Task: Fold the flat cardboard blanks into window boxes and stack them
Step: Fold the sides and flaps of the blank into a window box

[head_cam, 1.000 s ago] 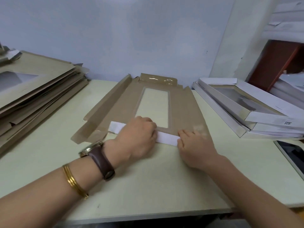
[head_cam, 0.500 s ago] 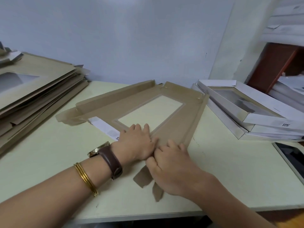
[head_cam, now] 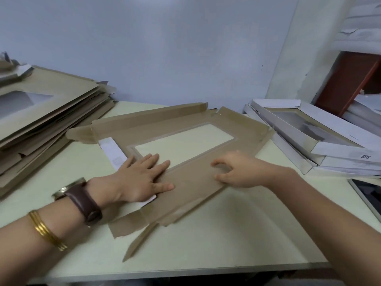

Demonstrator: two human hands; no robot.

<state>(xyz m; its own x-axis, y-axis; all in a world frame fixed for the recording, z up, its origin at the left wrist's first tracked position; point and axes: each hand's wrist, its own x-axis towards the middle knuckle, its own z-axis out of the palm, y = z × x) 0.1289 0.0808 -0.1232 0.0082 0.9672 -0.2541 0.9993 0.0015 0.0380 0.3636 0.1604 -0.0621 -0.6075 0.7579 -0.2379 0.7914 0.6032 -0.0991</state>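
A brown cardboard blank (head_cam: 156, 129) with a rectangular window lies flat on the table, turned at an angle. Its far long flap stands partly up, and a white flap is folded in at its left end. My left hand (head_cam: 140, 178) presses flat on the blank's near left corner, fingers straight and spread. My right hand (head_cam: 239, 172) rests on the near long strip with its fingers curled, fingertips touching the cardboard; whether it grips the edge I cannot tell. A stack of flat blanks (head_cam: 47, 112) sits at the left. Folded white window boxes (head_cam: 321, 141) are stacked at the right.
The pale table (head_cam: 226, 234) ends at a near edge just below my arms. A dark tablet or phone (head_cam: 369, 195) lies at the right edge. A wall stands close behind the blank. More white boxes and a red-brown panel fill the far right.
The blank has been rotated clockwise and now lies more sideways. My hands, which were close together, have spread apart; the left flattened on the corner, the right slid right along the near strip.
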